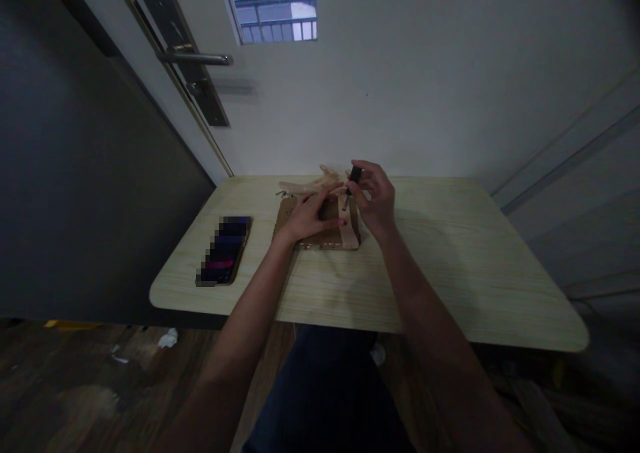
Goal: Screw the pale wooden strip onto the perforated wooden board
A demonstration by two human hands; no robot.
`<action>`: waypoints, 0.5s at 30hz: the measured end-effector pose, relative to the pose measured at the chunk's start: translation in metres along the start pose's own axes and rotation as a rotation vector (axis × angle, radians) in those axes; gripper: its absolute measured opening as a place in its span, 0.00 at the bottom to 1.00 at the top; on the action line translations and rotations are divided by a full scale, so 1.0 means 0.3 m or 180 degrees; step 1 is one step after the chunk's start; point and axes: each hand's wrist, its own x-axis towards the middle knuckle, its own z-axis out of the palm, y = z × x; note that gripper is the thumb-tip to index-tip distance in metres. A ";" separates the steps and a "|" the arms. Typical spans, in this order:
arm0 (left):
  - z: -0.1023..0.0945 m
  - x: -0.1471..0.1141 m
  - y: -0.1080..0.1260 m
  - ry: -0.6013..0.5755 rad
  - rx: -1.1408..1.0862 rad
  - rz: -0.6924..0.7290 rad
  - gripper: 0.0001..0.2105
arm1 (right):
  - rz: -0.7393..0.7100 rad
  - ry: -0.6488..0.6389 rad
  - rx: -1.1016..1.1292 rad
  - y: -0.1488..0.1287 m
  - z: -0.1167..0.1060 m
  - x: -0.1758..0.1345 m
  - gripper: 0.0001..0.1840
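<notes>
A brown rectangular board lies on the table, with a pale wooden strip across its right end. My left hand rests palm down on the board, open, thumb and index finger stretched towards the strip. In my right hand, the fingers close around the black handle of what looks like a small screwdriver. Its thin metal shaft points down at the strip; whether the tip touches something there is too small to tell. Behind the board lie pale wooden pieces and a few small metal bits.
A phone, partly blurred out, lies left on the light wooden table. A white door with a metal handle stands right behind the table. Crumpled white paper is on the floor at the left.
</notes>
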 end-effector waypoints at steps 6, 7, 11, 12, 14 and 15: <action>0.001 0.000 -0.002 0.0011 0.0014 0.0001 0.40 | -0.0059 0.0136 -0.0221 0.003 0.001 -0.005 0.21; 0.000 -0.001 -0.001 0.0013 0.0012 0.0003 0.40 | -0.0053 0.0070 -0.0235 -0.003 0.000 -0.007 0.22; -0.002 -0.002 0.004 -0.0012 0.0011 -0.0007 0.40 | -0.0019 -0.0164 -0.0066 -0.025 -0.004 -0.011 0.22; -0.001 -0.002 0.005 -0.0020 0.0018 -0.0018 0.40 | -0.0011 -0.0191 -0.0011 -0.027 -0.004 -0.011 0.22; 0.000 -0.001 0.005 -0.0028 0.0041 -0.0045 0.41 | -0.0013 -0.0180 0.0037 -0.024 -0.002 -0.009 0.22; 0.001 -0.001 0.003 -0.0026 0.0053 -0.0053 0.41 | -0.0020 -0.0146 0.0029 -0.020 0.000 -0.008 0.21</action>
